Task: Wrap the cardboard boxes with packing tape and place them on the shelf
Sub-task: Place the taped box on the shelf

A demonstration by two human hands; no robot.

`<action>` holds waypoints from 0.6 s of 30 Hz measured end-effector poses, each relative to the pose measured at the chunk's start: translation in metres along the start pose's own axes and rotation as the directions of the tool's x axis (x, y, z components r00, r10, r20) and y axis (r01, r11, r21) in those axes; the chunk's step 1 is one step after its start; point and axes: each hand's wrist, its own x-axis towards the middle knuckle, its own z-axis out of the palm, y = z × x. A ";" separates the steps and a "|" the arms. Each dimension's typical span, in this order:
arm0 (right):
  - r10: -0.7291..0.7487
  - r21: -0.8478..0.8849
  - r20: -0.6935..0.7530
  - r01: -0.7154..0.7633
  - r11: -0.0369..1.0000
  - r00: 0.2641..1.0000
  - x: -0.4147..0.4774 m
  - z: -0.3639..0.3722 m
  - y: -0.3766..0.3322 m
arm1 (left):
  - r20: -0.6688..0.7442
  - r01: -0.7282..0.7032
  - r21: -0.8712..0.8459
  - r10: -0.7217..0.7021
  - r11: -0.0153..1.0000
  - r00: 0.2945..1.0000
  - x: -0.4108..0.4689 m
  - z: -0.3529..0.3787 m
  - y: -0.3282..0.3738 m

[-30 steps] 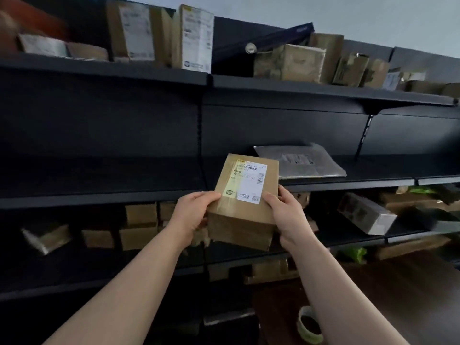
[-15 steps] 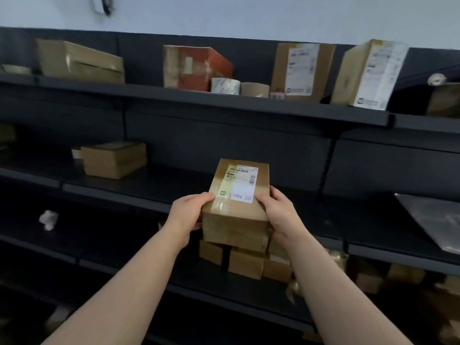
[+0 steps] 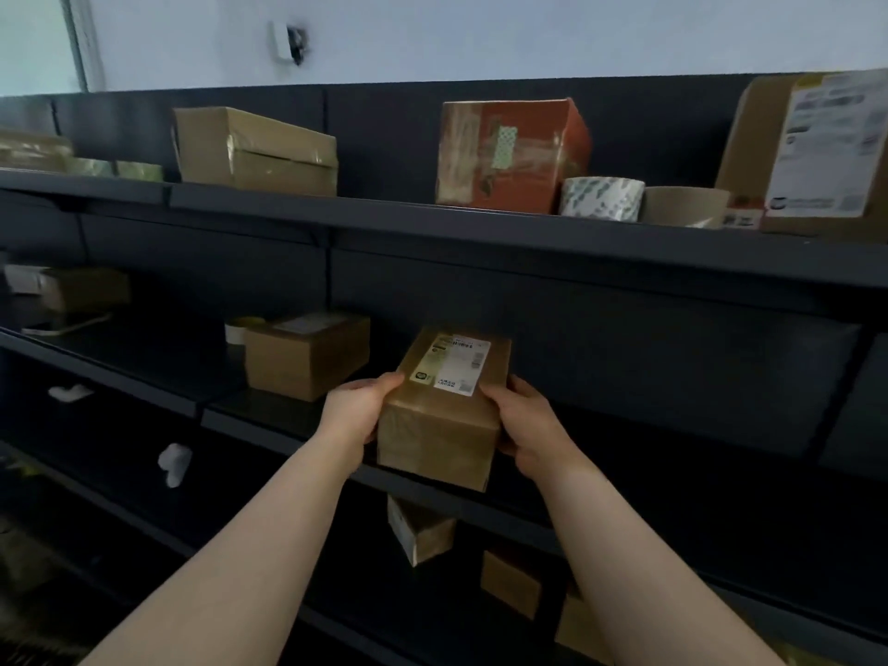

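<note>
A taped brown cardboard box (image 3: 444,425) with a white shipping label on top is held between both hands at the front edge of the dark middle shelf (image 3: 600,444). My left hand (image 3: 358,410) grips its left side and my right hand (image 3: 526,427) grips its right side, thumbs on top. The box's near end overhangs the shelf edge; whether its base rests on the shelf I cannot tell.
Another brown box (image 3: 305,355) sits on the same shelf to the left, with a tape roll (image 3: 240,327) behind it. On the top shelf stand a brown box (image 3: 254,151), an orange box (image 3: 511,153), two tape rolls (image 3: 603,198) and a large labelled box (image 3: 817,151). Lower shelves hold more boxes.
My view has swung left along the shelving. Both hands have carried the box forward and over the front edge of the middle shelf, to the right of the other brown box.
</note>
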 end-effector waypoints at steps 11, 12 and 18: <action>0.065 -0.067 0.037 -0.063 0.996 0.997 0.120 0.046 0.011 | -0.084 0.033 -0.025 -0.035 0.999 0.996 0.108 -0.014 -0.003; 0.067 -0.066 0.031 -0.065 0.996 0.997 0.127 0.050 0.012 | -0.084 0.043 -0.023 -0.044 0.999 0.995 0.117 -0.016 -0.003; 0.067 -0.047 -0.047 -0.069 0.996 0.997 0.150 0.068 0.020 | -0.023 0.069 0.025 -0.068 0.997 0.997 0.157 -0.023 -0.001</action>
